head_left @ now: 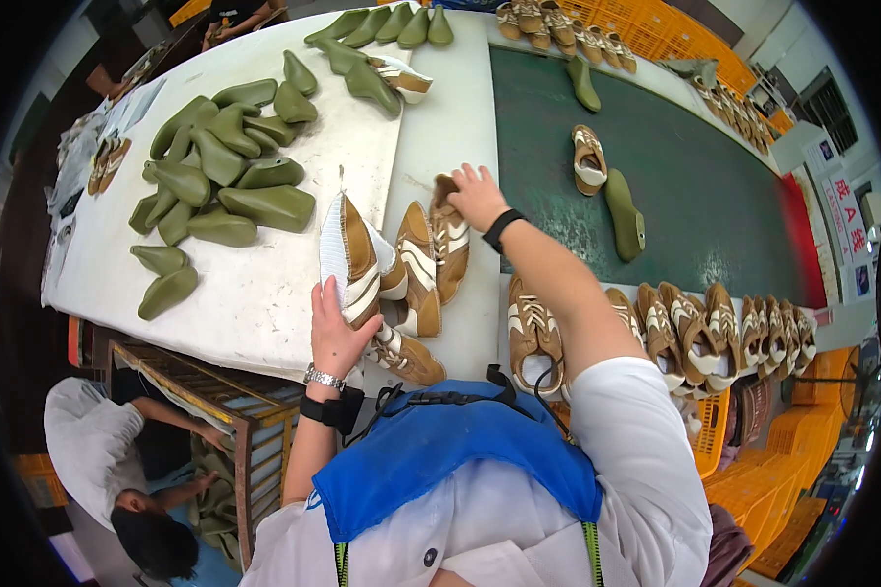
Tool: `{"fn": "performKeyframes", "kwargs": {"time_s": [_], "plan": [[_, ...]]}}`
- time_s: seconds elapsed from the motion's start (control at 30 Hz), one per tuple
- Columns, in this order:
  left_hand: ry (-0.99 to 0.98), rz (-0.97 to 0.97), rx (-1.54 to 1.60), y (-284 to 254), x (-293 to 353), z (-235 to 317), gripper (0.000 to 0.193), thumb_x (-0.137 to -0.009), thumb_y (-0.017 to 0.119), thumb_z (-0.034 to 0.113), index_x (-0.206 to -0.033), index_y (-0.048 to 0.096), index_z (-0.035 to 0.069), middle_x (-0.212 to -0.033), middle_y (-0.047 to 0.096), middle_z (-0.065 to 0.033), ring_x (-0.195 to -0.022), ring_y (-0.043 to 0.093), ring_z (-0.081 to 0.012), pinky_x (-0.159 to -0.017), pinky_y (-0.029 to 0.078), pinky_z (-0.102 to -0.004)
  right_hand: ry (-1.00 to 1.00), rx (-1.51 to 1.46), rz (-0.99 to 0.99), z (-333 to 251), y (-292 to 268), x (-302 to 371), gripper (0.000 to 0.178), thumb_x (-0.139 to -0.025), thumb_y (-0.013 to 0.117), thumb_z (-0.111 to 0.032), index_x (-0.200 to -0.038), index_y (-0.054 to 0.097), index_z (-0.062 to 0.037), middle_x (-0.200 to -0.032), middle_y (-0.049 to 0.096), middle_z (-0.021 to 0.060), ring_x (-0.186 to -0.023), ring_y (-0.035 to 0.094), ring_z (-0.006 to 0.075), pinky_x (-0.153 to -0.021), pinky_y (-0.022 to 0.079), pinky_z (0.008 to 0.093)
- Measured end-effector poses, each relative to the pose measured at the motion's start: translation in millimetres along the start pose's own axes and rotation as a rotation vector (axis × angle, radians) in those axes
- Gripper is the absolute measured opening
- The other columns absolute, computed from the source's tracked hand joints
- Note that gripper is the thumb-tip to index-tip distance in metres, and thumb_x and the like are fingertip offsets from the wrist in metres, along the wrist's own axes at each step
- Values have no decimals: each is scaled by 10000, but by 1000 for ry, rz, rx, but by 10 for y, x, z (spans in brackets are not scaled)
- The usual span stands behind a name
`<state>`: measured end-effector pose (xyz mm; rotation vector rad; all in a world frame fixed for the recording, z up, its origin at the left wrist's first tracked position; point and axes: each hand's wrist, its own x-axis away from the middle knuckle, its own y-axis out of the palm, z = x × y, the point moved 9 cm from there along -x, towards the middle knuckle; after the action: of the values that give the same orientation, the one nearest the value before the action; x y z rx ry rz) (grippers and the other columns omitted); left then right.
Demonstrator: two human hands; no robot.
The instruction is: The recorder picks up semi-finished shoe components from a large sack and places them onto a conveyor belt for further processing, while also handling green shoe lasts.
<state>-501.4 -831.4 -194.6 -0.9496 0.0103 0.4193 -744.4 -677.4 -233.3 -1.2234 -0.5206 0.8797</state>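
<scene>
My left hand [338, 336], wearing a metal watch, holds a brown and white shoe upper [363, 279] whose pale striped lining shows. Its fingers lie along the side, with the thumb at the lower end. My right hand [477, 200] grips the top edge of another brown upper [450, 249] with white laces, thumb and fingers partly hidden. Between the two stands a further brown and white shoe upper [417, 269]. Close below my left hand, one more upper [408, 357] lies on the table edge.
Many green shoe lasts [225, 147] are heaped on the white table [274, 284]. To the right, a green conveyor belt [558, 88] carries a shoe [588, 159] and lasts. A row of shoes [690, 331] lines its near edge. At lower left, a co-worker [98, 440] bends over a cart [264, 430].
</scene>
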Motion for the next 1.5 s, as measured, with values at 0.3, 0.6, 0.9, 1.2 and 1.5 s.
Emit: {"fn": "performKeyframes", "kwargs": {"time_s": [0.3,0.6,0.9,1.2,1.5], "plan": [[9,32,22,-13,18,-48,898,-659,742,330,-1339,248,12,-1336,254,-309,-1238,284,-417,-1015,275,-427,682,-808,-125,1411,-565,1280,439,-685,704,-430,-820,658,-15,-758,635,78,-775,606,220,-692,465,304],[63,85,44,-114,-70,52,801,-703,715,259,-1321,278,-5,-1332,288,-292,-1237,301,-397,-1021,274,-414,837,-2459,116,946,-608,2031,402,-921,460,-317,-1149,509,11,-1066,598,85,-940,592,145,-823,486,277],[58,78,13,-92,51,-91,813,-685,724,301,-1293,300,-34,-1286,358,-273,-1195,353,-397,-994,314,-412,408,-1657,-307,565,-817,1699,337,-763,649,-97,-1065,533,-2,-954,604,38,-896,546,88,-805,433,234],[-88,-10,129,-79,145,-177,847,-653,741,324,-1292,307,-23,-1227,409,-253,-1120,424,-379,-949,357,-401,217,-928,-342,492,-826,482,330,-669,661,-179,-946,612,-6,-838,622,200,-782,612,306,-718,475,363],[-115,-19,46,-4,63,-187,903,-609,745,451,-1293,343,20,-1238,395,-293,-1108,424,-423,-929,364,-443,256,-485,-46,1087,-95,-2074,346,-682,659,-188,-995,608,-50,-919,630,153,-893,583,326,-774,453,400]]}}
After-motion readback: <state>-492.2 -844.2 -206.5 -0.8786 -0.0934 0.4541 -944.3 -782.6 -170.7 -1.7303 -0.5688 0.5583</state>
